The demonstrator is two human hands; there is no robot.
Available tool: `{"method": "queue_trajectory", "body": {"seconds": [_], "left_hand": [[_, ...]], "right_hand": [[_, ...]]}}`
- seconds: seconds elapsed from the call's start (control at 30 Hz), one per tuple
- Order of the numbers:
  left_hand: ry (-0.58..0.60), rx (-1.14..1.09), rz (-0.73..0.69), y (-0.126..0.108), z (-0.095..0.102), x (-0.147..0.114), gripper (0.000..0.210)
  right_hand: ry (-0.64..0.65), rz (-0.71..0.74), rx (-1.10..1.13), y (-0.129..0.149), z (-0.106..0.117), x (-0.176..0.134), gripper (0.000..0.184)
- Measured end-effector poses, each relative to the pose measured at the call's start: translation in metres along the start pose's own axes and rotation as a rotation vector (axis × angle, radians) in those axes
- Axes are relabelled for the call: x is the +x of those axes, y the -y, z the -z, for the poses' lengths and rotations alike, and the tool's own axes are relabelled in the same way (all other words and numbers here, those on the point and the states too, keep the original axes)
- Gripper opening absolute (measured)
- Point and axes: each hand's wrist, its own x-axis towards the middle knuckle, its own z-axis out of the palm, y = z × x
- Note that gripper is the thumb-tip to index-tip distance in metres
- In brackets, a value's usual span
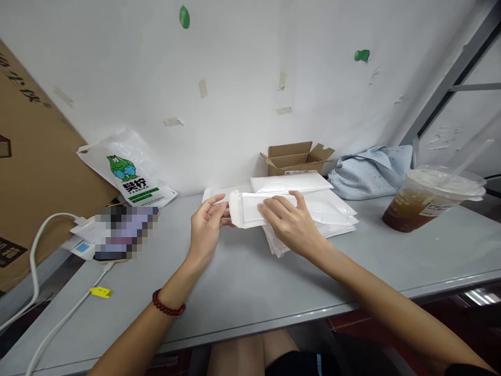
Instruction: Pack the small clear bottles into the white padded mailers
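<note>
I'm mid-seal on the envelope (274, 208) atop the stack (313, 222) at table centre: left hand (205, 227) pinches its flap (234, 208) at nine o'clock, right hand (287, 222) lies flat pressing it, so next I'd fold squarely.

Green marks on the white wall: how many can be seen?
2. One green mark is high on the wall, above the left hand. The other green mark is farther right, above the blue cloth.

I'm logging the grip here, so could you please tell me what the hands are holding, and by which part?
The left hand pinches the white padded envelope at its open flap end. The right hand lies flat on its top, pressing it onto the stack of envelopes.
</note>
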Motion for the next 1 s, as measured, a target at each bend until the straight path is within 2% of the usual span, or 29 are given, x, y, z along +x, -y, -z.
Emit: {"method": "queue_trajectory", "body": {"seconds": [0.1, 0.2, 0.27, 0.37, 0.43, 0.53, 0.6, 0.7, 0.83, 0.93, 1.0], "left_hand": [[0.083, 0.165, -0.088, 0.002, -0.006, -0.006, 0.035], [0.238, 0.350, -0.248, 0.009, -0.011, -0.012, 0.040], [0.284, 0.421, -0.349, 0.015, -0.014, -0.014, 0.037], [0.248, 0.458, -0.382, 0.020, -0.017, -0.012, 0.028], [0.202, 0.460, -0.367, 0.017, -0.019, -0.009, 0.022], [0.118, 0.506, -0.376, 0.003, -0.028, -0.007, 0.017], [0.090, 0.524, -0.372, -0.007, -0.037, -0.009, 0.025], [0.151, 0.446, -0.268, -0.012, -0.052, -0.014, 0.036], [0.254, 0.184, 0.074, 0.001, -0.064, -0.017, 0.033], [0.274, 0.030, 0.329, 0.009, -0.066, -0.013, 0.032], [0.284, 0.002, 0.415, 0.010, -0.067, -0.010, 0.032]], "right_hand": [[0.028, -0.018, 0.030, -0.001, 0.001, 0.003, 0.030], [0.026, 0.006, 0.019, 0.001, 0.002, 0.004, 0.029], [0.002, 0.032, 0.006, 0.002, 0.003, 0.004, 0.029], [-0.053, 0.026, 0.029, 0.000, 0.004, 0.004, 0.023], [-0.107, -0.036, 0.069, -0.007, 0.005, 0.004, 0.017], [-0.181, -0.201, 0.104, -0.026, 0.005, 0.005, 0.030], [-0.214, -0.291, 0.106, -0.042, 0.005, 0.004, 0.038], [-0.281, -0.386, 0.097, -0.067, 0.005, 0.000, 0.042], [-0.349, -0.544, 0.080, -0.090, 0.007, -0.004, 0.040], [-0.313, -0.499, 0.086, -0.091, 0.008, -0.005, 0.035], [-0.208, -0.400, 0.108, -0.083, 0.005, -0.005, 0.032]]}}
